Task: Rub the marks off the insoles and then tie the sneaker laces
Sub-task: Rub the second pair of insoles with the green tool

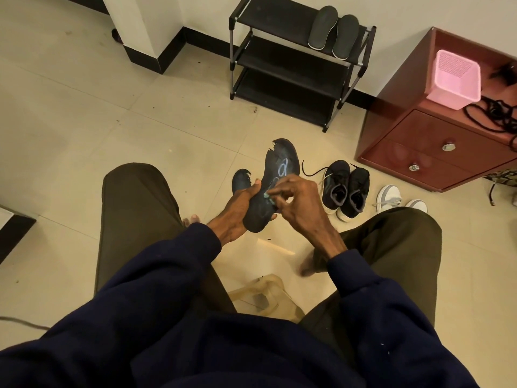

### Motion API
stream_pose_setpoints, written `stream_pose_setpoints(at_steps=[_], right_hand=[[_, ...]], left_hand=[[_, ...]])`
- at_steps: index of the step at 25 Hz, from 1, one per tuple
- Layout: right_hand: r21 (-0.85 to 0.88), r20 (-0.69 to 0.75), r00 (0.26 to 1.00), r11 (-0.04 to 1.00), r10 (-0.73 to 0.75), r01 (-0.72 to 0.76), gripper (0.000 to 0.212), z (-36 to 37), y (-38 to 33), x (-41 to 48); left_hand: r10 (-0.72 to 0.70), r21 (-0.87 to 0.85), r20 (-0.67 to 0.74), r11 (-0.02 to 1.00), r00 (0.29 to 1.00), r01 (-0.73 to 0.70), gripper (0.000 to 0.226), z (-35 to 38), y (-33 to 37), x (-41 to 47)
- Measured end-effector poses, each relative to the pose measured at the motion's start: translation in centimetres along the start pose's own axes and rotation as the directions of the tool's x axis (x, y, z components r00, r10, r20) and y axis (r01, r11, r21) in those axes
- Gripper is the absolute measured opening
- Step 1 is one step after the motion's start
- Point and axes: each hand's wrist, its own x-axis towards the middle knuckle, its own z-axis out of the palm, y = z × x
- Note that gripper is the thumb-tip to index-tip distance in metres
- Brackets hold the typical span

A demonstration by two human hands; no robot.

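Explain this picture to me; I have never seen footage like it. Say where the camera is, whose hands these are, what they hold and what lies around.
There is no machine here. A person wears one wide camera on the head, and it looks down at their own lap and hands. The left hand has its grip round a worn dark insole that bears a pale blue scribble. A second dark piece, probably the other insole, shows just behind that hand. The right hand pinches a small pale piece against the insole; it is too small to name. On the floor beyond stand dark sneakers with loose laces, and white shoes beside them. Further back, a black rack carries two more insoles, and a red-brown cabinet holds a pink basket.
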Motion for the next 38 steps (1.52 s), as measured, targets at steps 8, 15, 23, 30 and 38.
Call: stream_pose_setpoints(at_steps=[8,15,23,30,38], right_hand=[[-0.124,-0.134,0.991,0.992,0.022,-0.039,0.016,-0.8,1.5,0.6],[-0.123,-0.136,0.987,0.987,0.084,-0.101,0.024,-0.1,1.1,0.6],[-0.156,0.002,0.992,0.980,-0.127,0.125,0.006,1.4,-0.8,-0.1],[-0.067,-0.101,0.990,0.993,-0.102,0.096,0.007,1.9,-0.9,-0.7],[-0.230,-0.129,0.982,0.967,-0.139,0.107,0.006,1.7,-0.2,0.3]], left_hand=[[-0.005,0.009,0.027,1.000,1.000,0.004,0.050,0.2,0.0,-0.2],[0.010,0.002,-0.032,1.000,0.999,-0.010,0.050,0.1,0.0,0.1],[0.045,-0.010,-0.081,0.999,0.996,-0.046,0.042,0.0,0.5,0.2],[0.034,-0.041,-0.079,0.998,0.996,-0.037,0.048,0.1,0.6,-0.2],[0.112,-0.106,-0.140,0.986,0.984,-0.128,0.051,0.3,1.1,-0.1]])
